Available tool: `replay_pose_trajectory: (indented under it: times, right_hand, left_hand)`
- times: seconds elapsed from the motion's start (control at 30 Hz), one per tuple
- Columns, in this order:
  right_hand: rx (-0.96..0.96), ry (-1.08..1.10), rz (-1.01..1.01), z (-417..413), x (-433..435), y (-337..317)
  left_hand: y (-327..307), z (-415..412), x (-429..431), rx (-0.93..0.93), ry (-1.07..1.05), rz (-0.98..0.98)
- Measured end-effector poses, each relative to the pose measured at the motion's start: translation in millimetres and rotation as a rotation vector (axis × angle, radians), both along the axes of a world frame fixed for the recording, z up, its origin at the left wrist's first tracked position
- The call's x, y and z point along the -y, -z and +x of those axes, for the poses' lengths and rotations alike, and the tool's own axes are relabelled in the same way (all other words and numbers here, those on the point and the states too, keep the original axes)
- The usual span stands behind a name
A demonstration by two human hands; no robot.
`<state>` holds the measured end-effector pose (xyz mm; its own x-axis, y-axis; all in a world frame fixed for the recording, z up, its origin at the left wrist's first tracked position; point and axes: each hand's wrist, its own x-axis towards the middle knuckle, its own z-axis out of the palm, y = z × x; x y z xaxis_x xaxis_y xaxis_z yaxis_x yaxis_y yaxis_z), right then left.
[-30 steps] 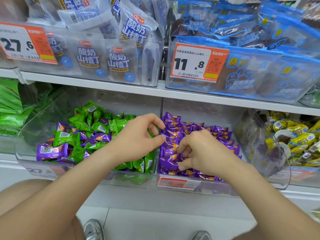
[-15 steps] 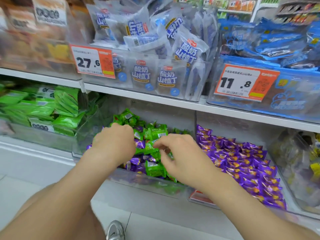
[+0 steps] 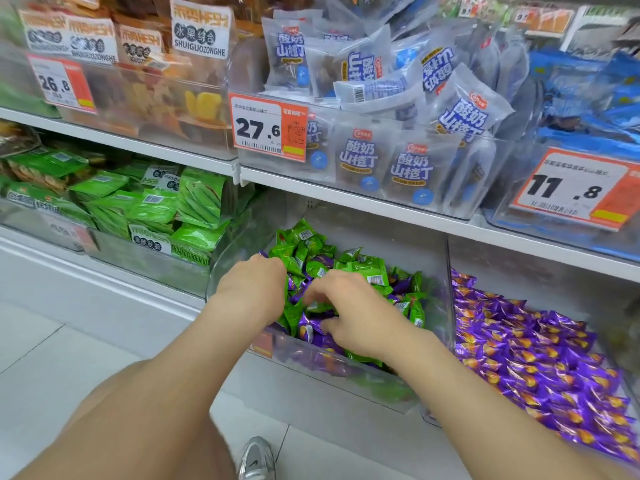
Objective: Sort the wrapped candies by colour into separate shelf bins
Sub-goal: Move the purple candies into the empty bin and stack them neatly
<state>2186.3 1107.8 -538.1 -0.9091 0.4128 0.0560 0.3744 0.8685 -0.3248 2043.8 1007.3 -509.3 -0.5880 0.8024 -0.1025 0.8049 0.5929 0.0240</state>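
Both hands have come together in one bin since a second ago, when the right hand was over in the purple bin; the view has also swung left along the shelf.

The left hand [image 3: 252,292] is sunk knuckles-up into the mixed bin [image 3: 239,251]. Its fingers are hidden under the back of the hand, so I cannot tell whether they hold a candy. The right hand [image 3: 353,320] sits just beside it in the same bin, fingers [image 3: 311,297] bent down among the wrappers and blurred. Its thumb lies near a purple piece, but whether it grips anything I cannot tell either.

By my reckoning the sorting is somewhere in the middle. That clear bin holds mostly green candies [image 3: 301,244], piled toward the back, yet stray purple candies [image 3: 306,325] show between the hands, along the front wall and near the right side. Those are left to move. The neighbouring purple bin [image 3: 426,415] to the right holds a wide pile of purple wrappers [image 3: 526,355] with no green that I can see, so that side looks done.

Further left on the same shelf, another clear bin holds flat green packets [image 3: 152,206]. On the shelf above, bins carry white-and-blue pouches [image 3: 360,157] behind a 27.6 price tag [image 3: 268,128], and blue packs sit at the right.
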Motion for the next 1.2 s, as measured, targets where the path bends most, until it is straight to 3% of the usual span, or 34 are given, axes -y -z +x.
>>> replay_pose_trajectory:
  times: [0.13,0.27,0.37,0.57,0.77,0.97,1.2]
  right_hand:
    - [0.117,-0.142,0.010,-4.3,-2.1,2.4]
    - [0.058,-0.114,0.095,-4.8,-10.1,2.3]
    - [-0.011,-0.051,-0.039,0.2,-14.4,-3.5]
    - [-0.458,0.287,-0.516,22.0,-17.1,-24.5]
    - [-0.524,0.333,-0.178,58.7,-10.1,-32.6]
    - [-0.609,0.360,-0.288,91.9,-9.7,-44.9]
    - [-0.615,0.457,-0.701,144.2,-20.4,-59.3]
  left_hand:
    - [-2.3,-2.2,0.4,-0.011,-0.015,0.077]
    - [0.1,-7.5,-3.4,-0.028,0.058,0.216]
    - [4.5,-10.9,-9.6,0.090,0.083,0.429]
    - [-3.3,-1.8,-15.1,0.597,0.082,0.711]
    - [-30.9,36.5,-14.8,1.236,0.009,0.748]
    - [-26.6,59.7,-22.2,1.330,0.090,0.711]
    - [-30.9,93.0,-33.4,1.285,0.246,0.674]
